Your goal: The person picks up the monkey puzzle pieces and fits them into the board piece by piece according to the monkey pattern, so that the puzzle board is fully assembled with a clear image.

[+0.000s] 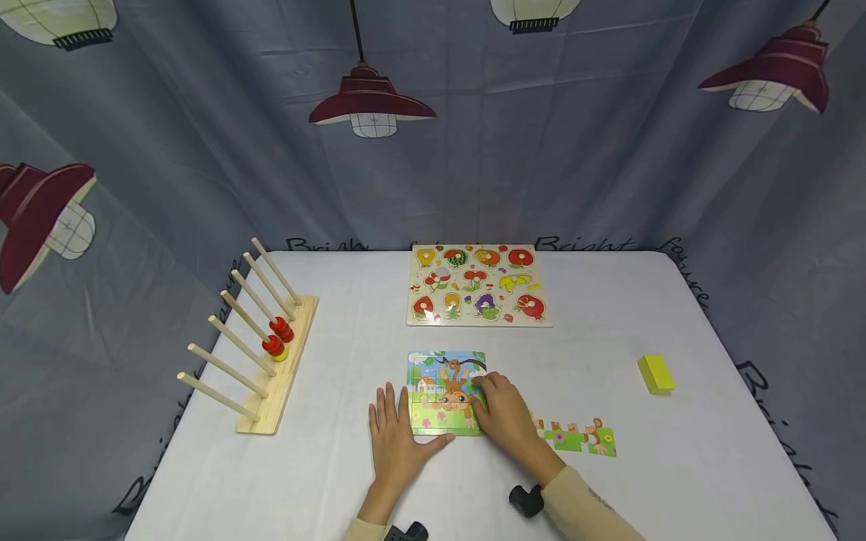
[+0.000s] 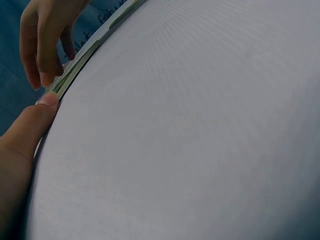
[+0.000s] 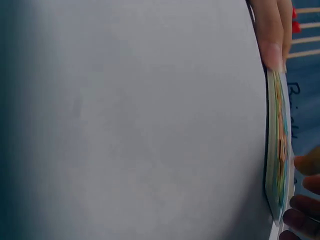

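A jigsaw puzzle with a monkey picture (image 1: 443,387) lies in its tray in front of me, mostly filled with pieces. My left hand (image 1: 395,443) lies along the tray's left side with fingers extended. Its thumb (image 2: 48,99) rests on the near edge of the tray, as the left wrist view shows. Over the puzzle's right side, my right hand (image 1: 504,413) has its thumb and fingers spread and loosely bent, their tips at the pieces. In the right wrist view the tray (image 3: 274,150) appears edge-on, with no loose piece visible between those fingers (image 3: 305,205).
Loose puzzle pieces (image 1: 601,439) lie right of the right hand, some partly hidden by it. A fruit puzzle board (image 1: 480,320) is behind. On the left stands a wooden peg rack (image 1: 280,391) with red and yellow rings. A yellow block (image 1: 655,374) sits far right.
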Demonstrator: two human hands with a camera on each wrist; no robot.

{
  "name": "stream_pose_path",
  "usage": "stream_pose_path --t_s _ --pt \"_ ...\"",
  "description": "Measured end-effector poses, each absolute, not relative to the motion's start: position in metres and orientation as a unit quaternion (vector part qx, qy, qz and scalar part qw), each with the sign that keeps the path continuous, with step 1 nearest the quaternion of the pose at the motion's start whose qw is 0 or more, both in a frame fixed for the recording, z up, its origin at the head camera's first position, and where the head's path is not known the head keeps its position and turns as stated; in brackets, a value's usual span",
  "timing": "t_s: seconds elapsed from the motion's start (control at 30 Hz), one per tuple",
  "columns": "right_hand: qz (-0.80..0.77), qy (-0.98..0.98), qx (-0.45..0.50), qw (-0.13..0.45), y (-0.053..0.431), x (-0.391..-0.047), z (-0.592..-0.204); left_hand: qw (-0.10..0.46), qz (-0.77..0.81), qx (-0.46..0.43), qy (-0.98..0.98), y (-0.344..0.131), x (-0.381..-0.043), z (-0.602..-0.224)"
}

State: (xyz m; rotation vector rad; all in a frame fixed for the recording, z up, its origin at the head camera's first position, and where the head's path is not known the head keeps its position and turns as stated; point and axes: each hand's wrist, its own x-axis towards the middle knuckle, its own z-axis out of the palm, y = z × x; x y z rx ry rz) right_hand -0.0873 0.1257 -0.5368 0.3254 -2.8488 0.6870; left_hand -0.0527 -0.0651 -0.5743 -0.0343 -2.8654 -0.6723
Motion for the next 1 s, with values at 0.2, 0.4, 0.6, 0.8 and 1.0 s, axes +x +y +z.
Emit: stream_pose_path --t_s 0.2,0.4,0.6,0.8,1.0 --pt "0.207 -0.956 0.193 0.074 0.121 -0.075 -0.537 0.097 -0.222 -0.012 -0.970 -0.065 -0.053 -0.574" --pt "0.195 -0.957 0.206 0.054 0.118 -0.069 -0.540 0.090 -0.219 -0.012 -0.971 -0.065 -0.054 -0.575" --pt "0.181 -0.959 0.210 0.052 0.118 -0.068 -0.540 0.099 -0.216 -0.013 -0.971 -0.065 -0.054 -0.576" --pt "0.177 -0.961 0.211 0.037 0.118 -0.068 -0.540 0.099 -0.215 -0.015 -0.971 -0.065 -0.053 -0.575" --pt "0.176 -0.963 0.203 0.028 0.117 -0.066 -0.538 0.097 -0.215 -0.012 -0.972 -0.065 -0.053 -0.575"
